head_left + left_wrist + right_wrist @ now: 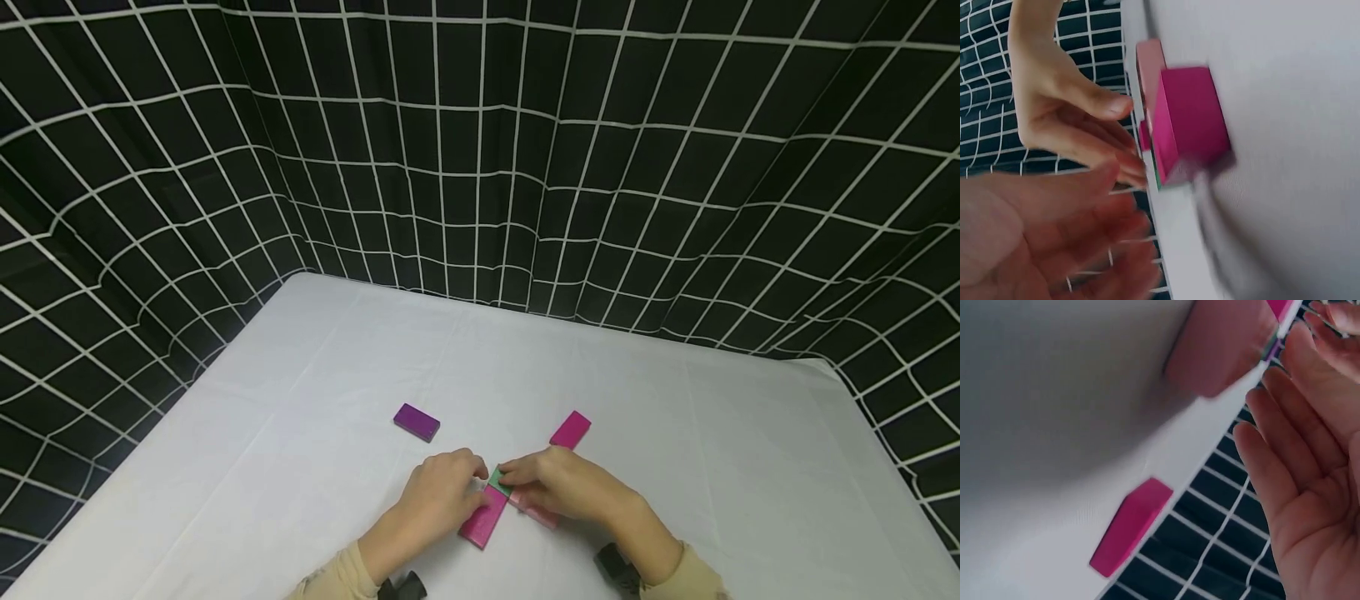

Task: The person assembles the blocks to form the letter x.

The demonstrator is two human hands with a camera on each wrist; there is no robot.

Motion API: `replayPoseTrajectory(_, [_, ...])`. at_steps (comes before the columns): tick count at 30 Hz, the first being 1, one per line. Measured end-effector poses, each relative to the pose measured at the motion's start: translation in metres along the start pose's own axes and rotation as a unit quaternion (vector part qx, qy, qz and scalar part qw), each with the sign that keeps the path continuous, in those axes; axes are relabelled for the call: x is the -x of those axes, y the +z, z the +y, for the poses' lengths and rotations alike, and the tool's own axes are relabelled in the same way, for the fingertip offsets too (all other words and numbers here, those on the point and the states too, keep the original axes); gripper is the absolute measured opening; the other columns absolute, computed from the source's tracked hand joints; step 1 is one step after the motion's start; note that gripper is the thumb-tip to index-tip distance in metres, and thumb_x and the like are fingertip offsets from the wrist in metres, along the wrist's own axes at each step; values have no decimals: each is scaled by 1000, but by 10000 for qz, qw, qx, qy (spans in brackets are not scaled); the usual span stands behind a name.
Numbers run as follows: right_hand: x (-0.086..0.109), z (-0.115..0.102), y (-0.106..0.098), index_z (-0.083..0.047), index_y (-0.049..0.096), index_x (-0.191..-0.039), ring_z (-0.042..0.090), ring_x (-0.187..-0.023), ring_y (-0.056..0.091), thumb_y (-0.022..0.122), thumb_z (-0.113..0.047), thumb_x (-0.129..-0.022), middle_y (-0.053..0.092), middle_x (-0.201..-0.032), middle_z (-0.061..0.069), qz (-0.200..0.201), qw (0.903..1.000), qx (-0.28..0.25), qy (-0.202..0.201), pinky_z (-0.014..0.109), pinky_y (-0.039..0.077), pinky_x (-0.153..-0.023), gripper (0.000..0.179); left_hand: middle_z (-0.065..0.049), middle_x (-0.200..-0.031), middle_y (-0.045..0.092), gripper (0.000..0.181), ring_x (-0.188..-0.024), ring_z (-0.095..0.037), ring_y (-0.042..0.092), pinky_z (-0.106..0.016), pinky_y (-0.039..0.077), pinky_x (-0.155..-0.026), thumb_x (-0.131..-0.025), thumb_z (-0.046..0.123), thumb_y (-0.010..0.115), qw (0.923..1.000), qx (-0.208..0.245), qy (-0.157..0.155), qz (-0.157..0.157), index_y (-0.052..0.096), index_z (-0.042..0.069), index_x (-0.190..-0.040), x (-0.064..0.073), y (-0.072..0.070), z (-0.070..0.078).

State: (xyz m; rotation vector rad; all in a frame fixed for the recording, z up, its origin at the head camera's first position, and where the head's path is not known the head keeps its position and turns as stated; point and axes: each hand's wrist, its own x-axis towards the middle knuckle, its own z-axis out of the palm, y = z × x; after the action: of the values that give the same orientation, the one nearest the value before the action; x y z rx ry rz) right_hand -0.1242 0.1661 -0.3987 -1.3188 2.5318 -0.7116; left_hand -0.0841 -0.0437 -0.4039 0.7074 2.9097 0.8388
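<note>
Left hand [442, 487], fingers loosely parted, and right hand [570, 485], relaxed fingers on green block [496, 481], could skew it through uneven pressure.

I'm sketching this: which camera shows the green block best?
Head view: the green block shows its top, partly behind the right hand. Left wrist: only a thin sliver; right wrist: at most a dim edge.

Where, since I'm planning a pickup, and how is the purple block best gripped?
I'd pinch the purple block across the middle of its long sides, from above, probably with the nearer left hand: it's oblong, lies flat and nothing touches it.
</note>
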Motion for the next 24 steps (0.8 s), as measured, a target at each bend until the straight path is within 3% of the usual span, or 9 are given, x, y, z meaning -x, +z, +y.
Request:
replayPoseTrajectory(5, [12, 9, -13, -1, 73, -107, 20, -99, 69, 75, -2, -82, 72, -106, 9, 479, 9968, 625, 121, 29, 55, -83, 25, 3, -101, 72, 18, -92, -12, 64, -22, 52, -76, -80, 11, 78, 9922, -365, 1124, -404, 76, 9, -97, -2, -4, -8])
replayPoseTrajectory(8, [20, 18, -20, 0, 73, -104, 22, -94, 69, 75, 5, -78, 72, -101, 9, 848, 9881, 1243, 322, 32, 56, -80, 27, 5, -110, 71, 25, -102, -11, 63, -23, 51, -85, -81, 16, 76, 9845, -590, 1474, -749, 75, 11, -106, -3, -4, -11])
replayPoseTrajectory(11, [25, 26, -24, 0, 72, -106, 25, -96, 68, 76, 11, -73, 72, -102, 10, 1080, 9766, 1785, 515, 35, 56, -81, 35, 5, -113, 70, 29, -105, -10, 62, -23, 50, -87, -82, 19, 76, 9814, -733, 1578, -817, 75, 12, -110, -5, -3, -14])
replayPoseTrajectory(15, [25, 37, -26, -1, 72, -106, 26, -98, 67, 76, 14, -71, 69, -105, 11, 1163, 9663, 2250, 468, 36, 55, -81, 38, 5, -114, 70, 32, -105, -10, 62, -22, 50, -86, -81, 22, 76, 9805, -852, 1603, -749, 74, 11, -111, -8, -1, -16])
replayPoseTrajectory(24, [20, 50, -24, -4, 72, -103, 25, -96, 66, 74, 15, -71, 67, -103, 10, 989, 9668, 2347, 212, 35, 56, -80, 37, 3, -114, 70, 35, -104, -11, 62, -21, 50, -86, -79, 22, 77, 9788, -864, 1703, -735, 74, 10, -111, -12, 3, -16])
